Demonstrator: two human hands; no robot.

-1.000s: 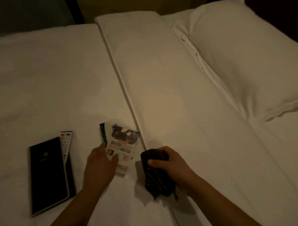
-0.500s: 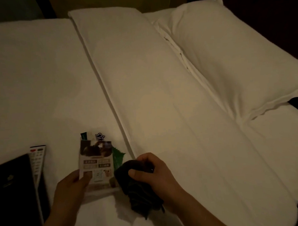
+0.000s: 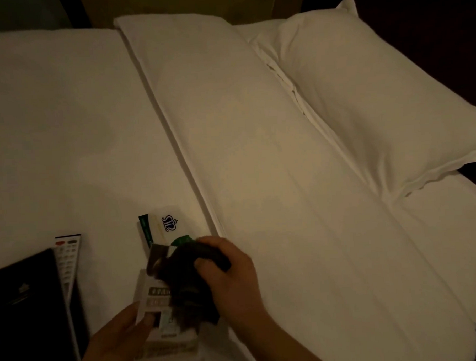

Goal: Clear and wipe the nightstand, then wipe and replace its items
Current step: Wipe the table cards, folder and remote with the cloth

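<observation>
Right hand (image 3: 230, 279): grip curled round dark cloth (image 3: 192, 278), which is pressed on printed card (image 3: 153, 292). Left hand (image 3: 116, 346): pinches card's near end, apparently above bed (image 3: 65, 133). Leftward: remote (image 3: 68, 258), black folder (image 3: 27, 312).

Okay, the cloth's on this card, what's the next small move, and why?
Probably draw the dark cloth down the printed card toward yourself. The right hand grips the cloth against the card's upper part, the left hand pinches its lower end, and the lower face lies uncovered.
</observation>
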